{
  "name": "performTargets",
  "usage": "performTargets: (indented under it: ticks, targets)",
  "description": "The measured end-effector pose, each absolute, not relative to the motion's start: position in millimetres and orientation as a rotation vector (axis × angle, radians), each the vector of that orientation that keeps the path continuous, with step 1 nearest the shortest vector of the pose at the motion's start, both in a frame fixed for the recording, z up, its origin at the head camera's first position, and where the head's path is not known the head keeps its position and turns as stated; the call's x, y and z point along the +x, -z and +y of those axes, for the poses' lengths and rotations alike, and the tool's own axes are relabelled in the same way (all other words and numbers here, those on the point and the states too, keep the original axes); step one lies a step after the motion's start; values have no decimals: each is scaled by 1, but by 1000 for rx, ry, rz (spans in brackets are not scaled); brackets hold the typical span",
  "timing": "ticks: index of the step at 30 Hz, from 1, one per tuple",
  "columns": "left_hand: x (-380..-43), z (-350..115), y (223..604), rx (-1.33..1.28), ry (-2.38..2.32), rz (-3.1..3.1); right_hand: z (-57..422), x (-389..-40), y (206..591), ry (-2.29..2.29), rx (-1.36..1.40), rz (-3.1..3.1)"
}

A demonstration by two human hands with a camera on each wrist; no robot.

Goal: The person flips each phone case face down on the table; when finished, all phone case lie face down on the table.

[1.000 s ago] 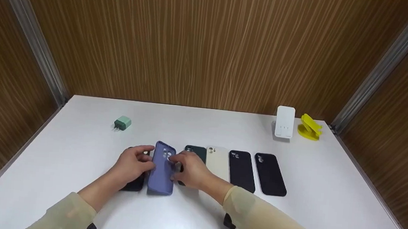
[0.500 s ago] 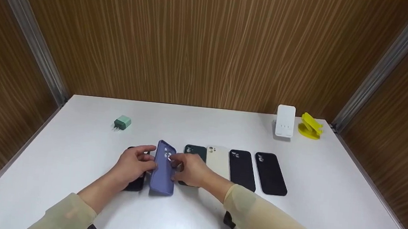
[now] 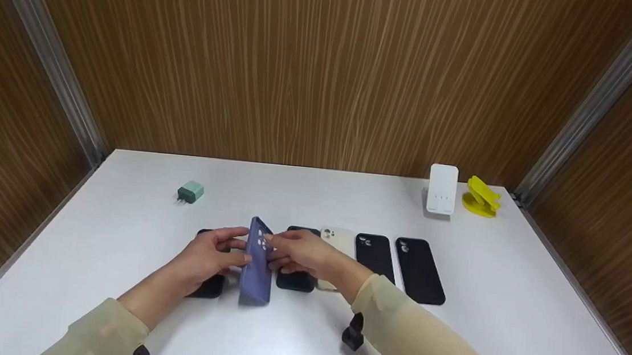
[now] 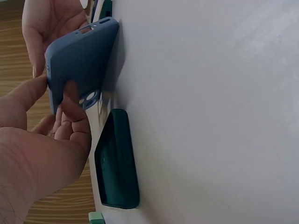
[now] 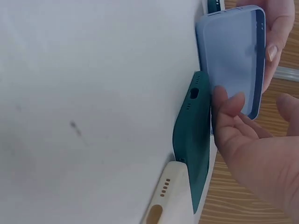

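A purple-blue phone case [image 3: 256, 269] stands tilted between the two hands, its left side raised. The left hand [image 3: 206, 256] pinches its left edge; in the left wrist view the thumb [image 4: 35, 91] sits at the side and a finger lies against the back. The right hand [image 3: 309, 251] is at the opposite side, loosely bent fingertips [image 5: 231, 100] overlapping the inside of the case near the camera holes. A dark green case [image 3: 296, 281] lies just under the right hand. Another dark case [image 3: 209, 288] is partly hidden by the left hand.
To the right lie a cream case [image 3: 339, 242] and two black cases, one [image 3: 375, 257] beside the other [image 3: 421, 272]. A green plug charger [image 3: 190, 192] is at back left. A white stand [image 3: 442, 189] and a yellow phone stand [image 3: 481, 197] stand at back right.
The purple-blue case has turned to a steeper tilt and shifted slightly right. The left hand has followed it, while the right hand has risen a little, uncovering more of the dark green case.
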State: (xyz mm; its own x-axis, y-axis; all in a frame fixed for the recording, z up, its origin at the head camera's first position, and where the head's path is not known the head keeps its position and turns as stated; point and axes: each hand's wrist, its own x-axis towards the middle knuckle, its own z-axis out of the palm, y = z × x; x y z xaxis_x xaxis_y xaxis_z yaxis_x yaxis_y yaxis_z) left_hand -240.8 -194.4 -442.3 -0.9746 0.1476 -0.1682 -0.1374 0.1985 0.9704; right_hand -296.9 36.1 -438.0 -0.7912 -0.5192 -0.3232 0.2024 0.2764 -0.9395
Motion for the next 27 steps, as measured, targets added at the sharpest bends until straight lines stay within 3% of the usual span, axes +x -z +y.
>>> performTargets:
  ticks: [27]
  targets:
    - [-246, -177, 447, 102, -1786, 2187, 38, -297, 439, 1685, -223, 1805]
